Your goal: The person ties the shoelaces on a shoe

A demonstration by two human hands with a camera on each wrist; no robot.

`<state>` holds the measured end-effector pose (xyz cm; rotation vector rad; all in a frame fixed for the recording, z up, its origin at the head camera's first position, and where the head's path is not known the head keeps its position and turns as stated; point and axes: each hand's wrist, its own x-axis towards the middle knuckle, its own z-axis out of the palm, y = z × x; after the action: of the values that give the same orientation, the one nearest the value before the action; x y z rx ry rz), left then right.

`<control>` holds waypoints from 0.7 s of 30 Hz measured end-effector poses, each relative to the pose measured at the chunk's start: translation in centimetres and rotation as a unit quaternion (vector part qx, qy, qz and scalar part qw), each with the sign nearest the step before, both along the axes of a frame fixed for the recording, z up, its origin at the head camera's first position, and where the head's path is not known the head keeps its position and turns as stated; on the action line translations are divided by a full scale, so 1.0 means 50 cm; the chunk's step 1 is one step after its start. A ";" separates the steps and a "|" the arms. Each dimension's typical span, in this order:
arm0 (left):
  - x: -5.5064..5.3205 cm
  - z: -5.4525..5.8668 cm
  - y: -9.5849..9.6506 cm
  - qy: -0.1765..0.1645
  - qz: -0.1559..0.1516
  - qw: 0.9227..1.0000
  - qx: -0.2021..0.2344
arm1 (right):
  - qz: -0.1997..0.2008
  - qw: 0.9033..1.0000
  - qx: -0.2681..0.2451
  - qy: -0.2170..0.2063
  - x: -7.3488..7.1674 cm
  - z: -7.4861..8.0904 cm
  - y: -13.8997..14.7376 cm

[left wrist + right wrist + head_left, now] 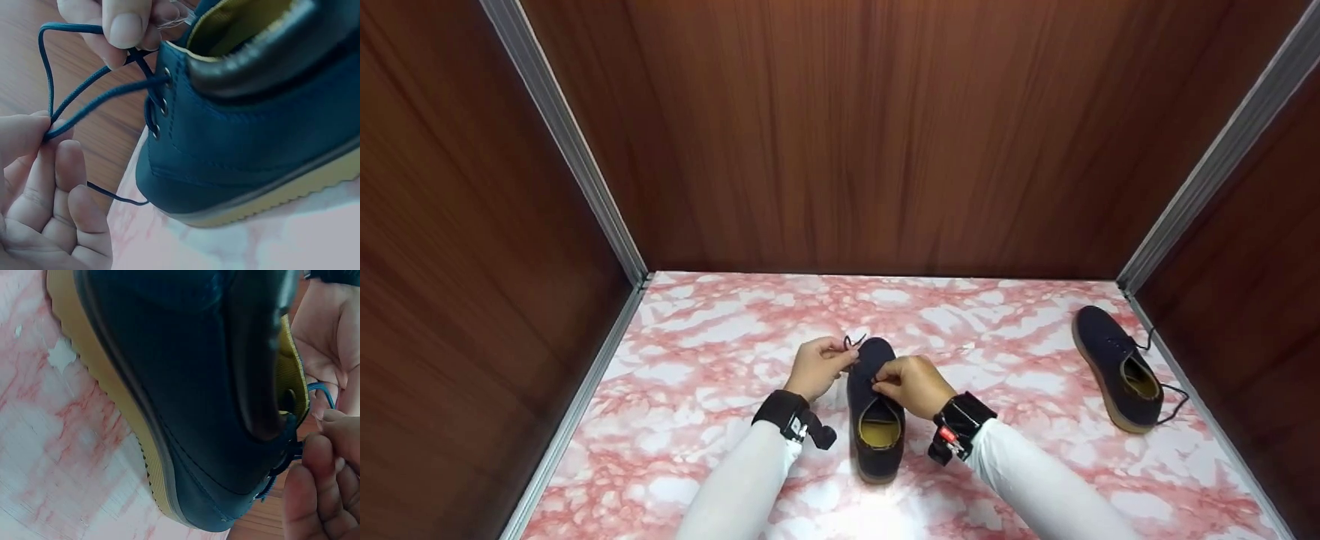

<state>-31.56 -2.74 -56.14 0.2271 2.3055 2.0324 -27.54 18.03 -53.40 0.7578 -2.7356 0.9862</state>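
Note:
A dark navy lace-up shoe [877, 463] with a yellow lining stands upright on the table, toe pointing away from me. My left hand [819, 366] is left of the toe, and thumb and fingers pinch a blue shoelace [107, 95] pulled out from the eyelets. In the left wrist view a loop of the lace runs between both hands. Over the laced opening, my right hand [916, 384] pinches the lace close to the eyelets; its fingertips are partly hidden in the right wrist view, where the shoe [169, 382] fills the middle.
A second navy shoe [1117, 367] stands at the right side of the table, its laces hanging loose toward the edge. Pink-and-white marbled tabletop [720, 352] lies under both shoes. Brown wood-grain panels [840, 150] with grey metal corner strips enclose the back and sides.

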 end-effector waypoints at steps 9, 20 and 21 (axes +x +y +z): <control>0.018 -0.042 -0.016 -0.068 -0.013 0.997 0.032 | 0.001 0.998 0.035 0.054 -0.004 -0.008 -0.005; 0.036 -0.079 -0.018 -0.121 -0.037 0.988 0.085 | 0.008 1.000 -0.023 -0.020 -0.001 -0.011 0.011; 0.037 -0.082 -0.018 -0.124 -0.039 0.987 0.089 | 0.009 0.999 -0.025 -0.026 -0.001 -0.010 0.015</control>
<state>-29.73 -3.66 -60.24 0.0664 1.9429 2.0944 -27.61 18.77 -53.91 0.7621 -2.7405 1.0875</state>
